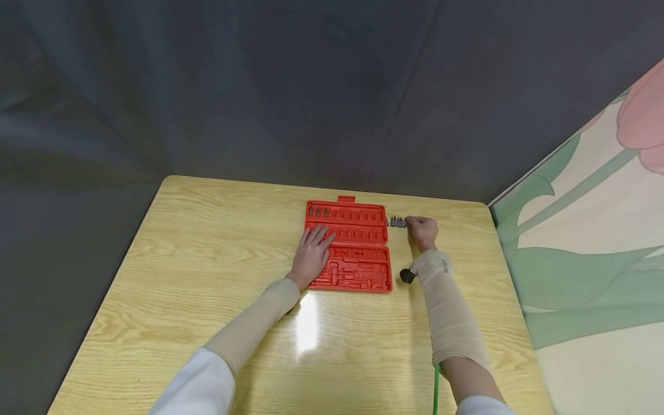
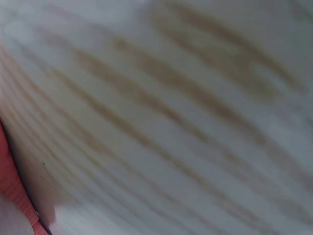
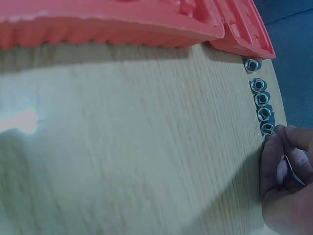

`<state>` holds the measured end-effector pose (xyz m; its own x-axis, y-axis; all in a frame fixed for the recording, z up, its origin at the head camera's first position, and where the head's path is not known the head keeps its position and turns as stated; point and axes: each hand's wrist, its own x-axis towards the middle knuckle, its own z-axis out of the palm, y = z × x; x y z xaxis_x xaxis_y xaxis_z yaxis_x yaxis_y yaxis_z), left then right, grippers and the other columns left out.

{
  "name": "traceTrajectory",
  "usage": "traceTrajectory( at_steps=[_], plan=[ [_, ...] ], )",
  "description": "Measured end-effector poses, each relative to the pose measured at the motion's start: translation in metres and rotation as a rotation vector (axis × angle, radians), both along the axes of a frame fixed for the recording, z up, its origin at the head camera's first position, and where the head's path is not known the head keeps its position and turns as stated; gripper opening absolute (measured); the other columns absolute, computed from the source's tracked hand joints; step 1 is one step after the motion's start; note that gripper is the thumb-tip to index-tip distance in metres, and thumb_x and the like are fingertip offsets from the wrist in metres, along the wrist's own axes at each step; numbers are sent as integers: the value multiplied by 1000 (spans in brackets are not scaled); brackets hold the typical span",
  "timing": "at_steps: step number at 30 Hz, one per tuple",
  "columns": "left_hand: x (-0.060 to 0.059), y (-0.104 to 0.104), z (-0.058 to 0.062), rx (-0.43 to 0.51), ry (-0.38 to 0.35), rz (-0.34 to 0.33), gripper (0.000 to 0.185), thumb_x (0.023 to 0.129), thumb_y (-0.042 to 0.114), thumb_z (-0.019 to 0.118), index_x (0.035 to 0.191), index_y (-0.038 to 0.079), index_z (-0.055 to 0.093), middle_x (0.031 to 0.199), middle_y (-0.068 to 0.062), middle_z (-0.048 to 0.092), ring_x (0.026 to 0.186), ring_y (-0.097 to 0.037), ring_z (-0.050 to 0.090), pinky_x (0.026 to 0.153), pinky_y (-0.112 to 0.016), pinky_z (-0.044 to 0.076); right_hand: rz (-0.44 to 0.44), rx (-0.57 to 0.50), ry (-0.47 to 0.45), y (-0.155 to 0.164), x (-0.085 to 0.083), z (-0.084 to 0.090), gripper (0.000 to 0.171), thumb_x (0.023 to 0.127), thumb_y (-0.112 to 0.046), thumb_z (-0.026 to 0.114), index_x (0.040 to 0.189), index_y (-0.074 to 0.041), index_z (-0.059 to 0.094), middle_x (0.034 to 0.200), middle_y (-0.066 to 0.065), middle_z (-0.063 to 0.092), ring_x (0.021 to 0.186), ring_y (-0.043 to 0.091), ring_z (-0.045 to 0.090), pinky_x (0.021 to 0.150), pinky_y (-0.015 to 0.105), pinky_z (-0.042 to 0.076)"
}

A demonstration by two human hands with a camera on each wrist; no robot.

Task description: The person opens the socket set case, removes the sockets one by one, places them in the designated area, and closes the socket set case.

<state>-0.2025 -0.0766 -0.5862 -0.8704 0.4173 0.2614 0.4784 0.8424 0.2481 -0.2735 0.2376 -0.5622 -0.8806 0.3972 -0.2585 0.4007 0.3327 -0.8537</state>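
Observation:
An unfolded red plastic case [image 1: 361, 271] lies on the table, its trays moulded with slots. My left hand [image 1: 310, 256] rests on the case's left side, fingers spread and straight. Three dark bit sockets [image 1: 319, 212] stand in the top left slots. Right of the case, several bit sockets [image 3: 262, 99] lie in a row, their square drive holes facing the right wrist camera. My right hand [image 1: 423, 230] is at the row's right end, thumb and finger pinching the end bit socket [image 3: 267, 129]. In the left wrist view, only a corner of the case [image 2: 9, 176] shows.
The wooden table [image 1: 207, 242] ends just behind the case, against a dark curtain [image 1: 311, 104]. A flower-patterned cloth [image 1: 586, 276] hangs on the right. A black camera [image 1: 407, 276] sits at my right wrist, and a green cable [image 1: 436, 389] runs below that forearm.

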Motion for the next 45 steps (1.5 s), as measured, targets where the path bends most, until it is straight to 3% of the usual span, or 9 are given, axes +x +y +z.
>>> traceTrajectory(
  at_steps=[8, 16, 20, 23, 27, 33, 35, 40, 45],
  plan=[
    [0, -1, -1, -11, -16, 2, 42, 98, 20, 56, 139, 14, 54, 147, -10, 43, 139, -28, 34, 115, -47, 18, 0, -8, -8, -2, 2, 0, 30, 95, -18, 61, 111, 5, 70, 110, 20, 67, 74, 6, 58, 63, 14, 45],
    [-2, 1, -2, -5, 1, 7, 42, 97, 20, 57, 138, 15, 55, 147, -9, 44, 138, -28, 35, 115, -46, 18, -36, -40, 26, -4, -1, 2, 30, 96, -14, 57, 114, 7, 68, 117, 21, 65, 99, 21, 61, 76, 21, 47],
    [-2, 1, -4, 6, 6, -3, 42, 96, 19, 58, 138, 14, 56, 146, -10, 45, 138, -29, 36, 115, -47, 20, -71, -51, 94, -23, -7, 9, 28, 95, -10, 55, 110, 9, 69, 113, 23, 65, 91, 19, 59, 67, 17, 44],
    [-2, 1, -4, 6, 1, -1, 42, 97, 20, 58, 138, 14, 56, 146, -10, 45, 138, -28, 35, 115, -47, 19, -11, -58, 138, -46, -14, 16, 27, 95, -10, 55, 107, 8, 70, 106, 24, 66, 78, 15, 57, 60, 17, 42],
    [-4, 4, -2, -17, 4, 4, 42, 97, 21, 57, 138, 16, 56, 147, -9, 44, 139, -27, 34, 115, -46, 18, 159, -45, 150, -80, -23, 27, 27, 97, -14, 56, 109, 5, 70, 105, 20, 66, 76, 10, 54, 65, 19, 43],
    [-4, 7, 1, -45, -21, 9, 43, 97, 21, 57, 139, 17, 55, 147, -8, 43, 140, -26, 32, 116, -45, 17, 382, -66, 123, -133, -30, 29, 29, 99, -20, 57, 114, 2, 68, 101, 20, 66, 77, 22, 57, 67, 29, 46],
    [-3, 7, 0, -53, -24, 11, 43, 96, 21, 58, 139, 17, 55, 147, -8, 44, 139, -26, 33, 116, -45, 18, 412, -61, 120, -147, -31, 25, 28, 98, -17, 57, 115, 4, 68, 102, 21, 67, 81, 25, 61, 70, 31, 50],
    [-2, 5, -3, -45, 5, -9, 42, 95, 20, 60, 136, 16, 58, 145, -10, 47, 138, -28, 35, 115, -47, 20, 441, 66, 96, -173, -28, 16, 24, 96, -11, 59, 112, 3, 69, 103, 18, 69, 89, 28, 66, 79, 37, 54],
    [-2, -2, -4, -26, 16, 3, 41, 94, 19, 61, 134, 15, 60, 143, -10, 48, 137, -28, 36, 115, -47, 20, 475, 89, 77, -188, -28, 13, 23, 96, -8, 58, 113, 4, 68, 102, 19, 70, 86, 28, 66, 77, 38, 55]
  ],
)
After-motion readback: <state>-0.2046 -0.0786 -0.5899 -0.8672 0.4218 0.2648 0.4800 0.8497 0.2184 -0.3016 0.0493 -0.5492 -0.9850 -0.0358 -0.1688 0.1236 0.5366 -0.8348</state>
